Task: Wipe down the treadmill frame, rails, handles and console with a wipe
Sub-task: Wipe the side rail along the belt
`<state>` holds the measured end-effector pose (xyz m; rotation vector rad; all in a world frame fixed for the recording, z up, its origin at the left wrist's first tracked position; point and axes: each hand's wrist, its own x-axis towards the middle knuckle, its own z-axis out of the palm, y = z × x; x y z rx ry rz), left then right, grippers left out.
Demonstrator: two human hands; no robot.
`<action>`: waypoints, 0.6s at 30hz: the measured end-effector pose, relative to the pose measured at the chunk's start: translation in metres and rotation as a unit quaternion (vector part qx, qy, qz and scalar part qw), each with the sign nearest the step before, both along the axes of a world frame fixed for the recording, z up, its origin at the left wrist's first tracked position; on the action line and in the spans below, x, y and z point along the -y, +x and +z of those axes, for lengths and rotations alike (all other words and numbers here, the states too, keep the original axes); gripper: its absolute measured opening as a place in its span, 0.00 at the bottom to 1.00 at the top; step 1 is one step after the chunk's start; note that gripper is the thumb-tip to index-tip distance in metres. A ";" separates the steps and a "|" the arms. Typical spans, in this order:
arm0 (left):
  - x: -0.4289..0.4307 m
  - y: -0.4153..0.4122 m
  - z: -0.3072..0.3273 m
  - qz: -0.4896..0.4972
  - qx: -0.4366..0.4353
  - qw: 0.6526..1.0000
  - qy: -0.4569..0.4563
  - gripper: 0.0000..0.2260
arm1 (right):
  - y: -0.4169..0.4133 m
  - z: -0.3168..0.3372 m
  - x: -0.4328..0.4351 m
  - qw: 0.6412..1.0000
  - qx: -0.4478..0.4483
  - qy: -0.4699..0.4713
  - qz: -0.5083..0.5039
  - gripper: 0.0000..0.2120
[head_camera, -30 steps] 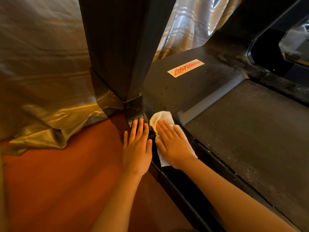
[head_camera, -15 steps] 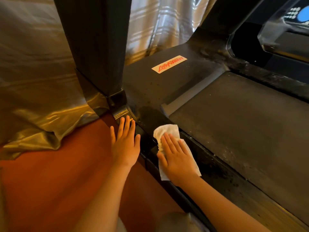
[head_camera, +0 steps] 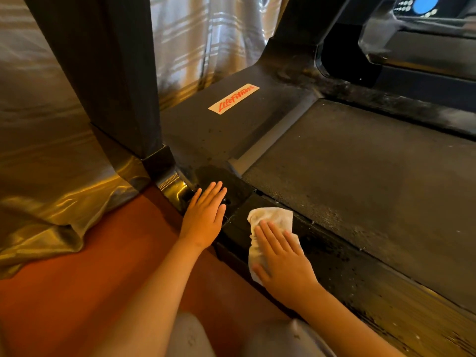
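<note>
Pressing flat, the right hand [head_camera: 283, 258] is pinning the white wipe [head_camera: 273, 215] onto the side rail [head_camera: 347, 274] — soft, limp and light, probably best held under the palm. At its ten o'clock, the left hand [head_camera: 204, 217] is resting flat and empty.

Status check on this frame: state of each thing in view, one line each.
left hand: open, flat on the frame by the upright base.
right hand: open, flat, pressing the wipe.
wipe: crumpled, pinned on the side rail under the right hand.
side rail: looks damp and speckled beside the wipe.
running belt: dusty.
console display: lit blue.
Life Fitness sticker: flat, intact.
</note>
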<state>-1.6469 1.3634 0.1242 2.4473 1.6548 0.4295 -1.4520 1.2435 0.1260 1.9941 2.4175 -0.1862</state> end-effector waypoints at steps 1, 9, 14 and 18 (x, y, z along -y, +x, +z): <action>-0.005 -0.003 0.000 -0.010 0.004 1.000 0.001 0.31 | 0.001 -0.004 -0.002 1.000 0.003 -0.011 0.013 0.34; -0.011 -0.006 -0.012 0.001 -0.032 0.997 0.066 0.25 | -0.063 0.004 -0.054 0.997 0.007 0.020 -0.071 0.41; -0.012 -0.008 -0.013 -0.008 -0.039 0.997 0.068 0.25 | -0.072 -0.002 -0.055 0.994 0.008 0.016 -0.106 0.45; -0.013 -0.008 -0.016 -0.014 -0.029 0.997 0.072 0.25 | -0.037 -0.010 -0.015 0.992 -0.006 0.042 -0.116 0.43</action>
